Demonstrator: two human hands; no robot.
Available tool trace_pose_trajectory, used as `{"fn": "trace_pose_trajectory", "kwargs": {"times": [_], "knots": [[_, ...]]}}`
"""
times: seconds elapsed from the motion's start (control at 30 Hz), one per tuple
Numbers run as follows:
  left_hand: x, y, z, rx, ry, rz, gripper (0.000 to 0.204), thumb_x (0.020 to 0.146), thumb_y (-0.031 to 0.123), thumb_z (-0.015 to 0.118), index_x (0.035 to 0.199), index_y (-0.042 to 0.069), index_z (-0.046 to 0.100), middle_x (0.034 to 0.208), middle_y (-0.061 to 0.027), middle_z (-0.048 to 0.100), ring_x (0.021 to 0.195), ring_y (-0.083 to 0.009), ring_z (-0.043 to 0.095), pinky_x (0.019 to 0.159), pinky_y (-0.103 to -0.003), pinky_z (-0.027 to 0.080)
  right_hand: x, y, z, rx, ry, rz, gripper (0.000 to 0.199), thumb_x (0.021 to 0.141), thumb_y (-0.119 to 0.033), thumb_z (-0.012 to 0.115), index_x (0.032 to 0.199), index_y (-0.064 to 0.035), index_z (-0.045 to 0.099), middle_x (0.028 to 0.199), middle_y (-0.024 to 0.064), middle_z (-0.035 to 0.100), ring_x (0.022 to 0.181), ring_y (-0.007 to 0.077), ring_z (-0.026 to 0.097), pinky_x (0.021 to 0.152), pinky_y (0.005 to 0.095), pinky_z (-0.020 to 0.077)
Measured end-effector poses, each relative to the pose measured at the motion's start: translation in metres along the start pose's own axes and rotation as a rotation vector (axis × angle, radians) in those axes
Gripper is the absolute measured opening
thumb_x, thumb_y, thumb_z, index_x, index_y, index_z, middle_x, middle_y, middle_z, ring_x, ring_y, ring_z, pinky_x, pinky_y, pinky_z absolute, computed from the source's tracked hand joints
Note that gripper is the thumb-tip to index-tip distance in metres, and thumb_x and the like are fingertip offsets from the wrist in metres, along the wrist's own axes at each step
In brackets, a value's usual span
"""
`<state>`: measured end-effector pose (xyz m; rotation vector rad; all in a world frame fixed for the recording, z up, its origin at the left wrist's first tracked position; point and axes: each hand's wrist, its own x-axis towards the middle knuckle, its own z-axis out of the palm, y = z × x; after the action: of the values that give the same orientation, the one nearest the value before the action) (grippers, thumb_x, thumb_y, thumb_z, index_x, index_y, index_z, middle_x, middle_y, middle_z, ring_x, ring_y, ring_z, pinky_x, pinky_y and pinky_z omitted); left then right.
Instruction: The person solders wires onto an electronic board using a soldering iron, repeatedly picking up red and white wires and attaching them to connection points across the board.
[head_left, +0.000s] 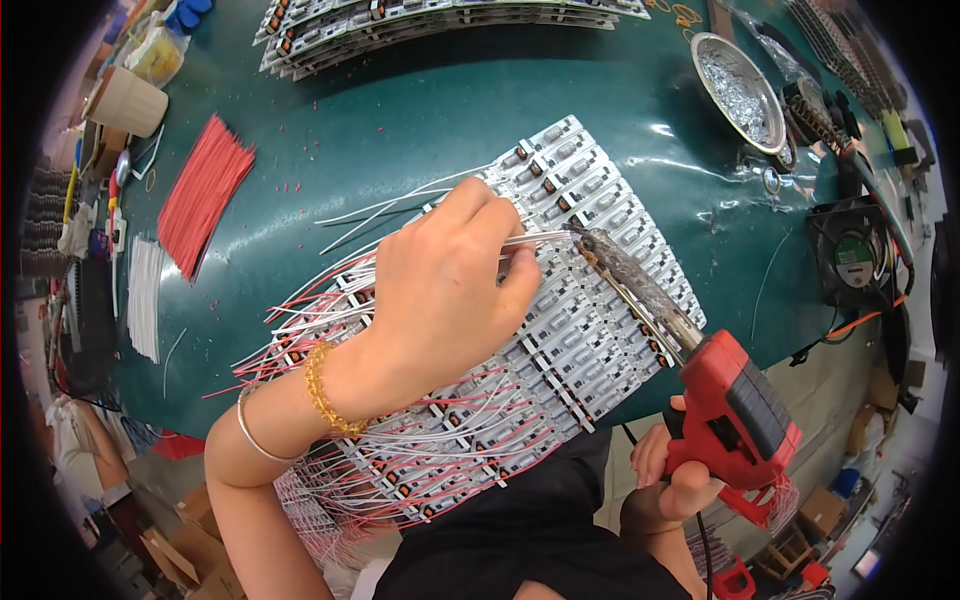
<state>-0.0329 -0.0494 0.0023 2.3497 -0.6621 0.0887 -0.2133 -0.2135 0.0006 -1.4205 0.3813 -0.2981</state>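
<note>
A white panel of many small circuit boards point(627, 275) lies on the green table, with red and white wires soldered along its left and lower parts. Over its middle my left hand point(445, 275) is closed in a pinch on white wires point(535, 239). Their ends lead right to the tip of a red soldering gun point(738, 395), which touches or nearly touches the board there. My right hand point(672, 470) is wrapped around the gun's handle near the table's front edge. Part of the panel is hidden beneath my left hand and forearm.
Bundles of red wires point(204, 195) and white wires point(145, 300) lie at the left. Stacked board panels point(440, 22) stand at the back. A metal bowl point(703, 60) with silvery bits and a black fan point(852, 250) are at the right. A pale cup point(128, 102) stands far left.
</note>
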Motion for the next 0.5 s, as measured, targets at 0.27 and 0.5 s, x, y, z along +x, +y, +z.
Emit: {"fn": "trace_pose_trajectory", "kwargs": {"times": [0.27, 0.5], "knots": [[0.0, 0.001, 0.0, 0.006, 0.01, 0.005, 0.013, 0.071, 0.007, 0.063, 0.068, 0.0, 0.053, 0.071, -0.0112, 0.052, 0.059, -0.0265, 0.055, 0.053, -0.035, 0.043, -0.002, 0.007, -0.005, 0.006, -0.001, 0.066, 0.083, 0.072, -0.051, 0.068, 0.114, 0.0156, 0.04, 0.043, 0.0019, 0.042, 0.033, 0.0105, 0.039, 0.035, 0.023, 0.0322], [0.0, 0.002, 0.0, 0.006, 0.007, 0.002, 0.012, 0.071, 0.007, 0.063, 0.068, 0.0, 0.054, 0.071, -0.011, 0.052, 0.058, -0.0264, 0.055, 0.053, -0.035, 0.043, -0.006, 0.003, -0.008, -0.009, 0.043, 0.039, 0.084, 0.071, -0.051, 0.069, 0.112, 0.0162, 0.041, 0.043, 0.0015, 0.041, 0.033, 0.0103, 0.039, 0.034, 0.0226, 0.0316]]}}
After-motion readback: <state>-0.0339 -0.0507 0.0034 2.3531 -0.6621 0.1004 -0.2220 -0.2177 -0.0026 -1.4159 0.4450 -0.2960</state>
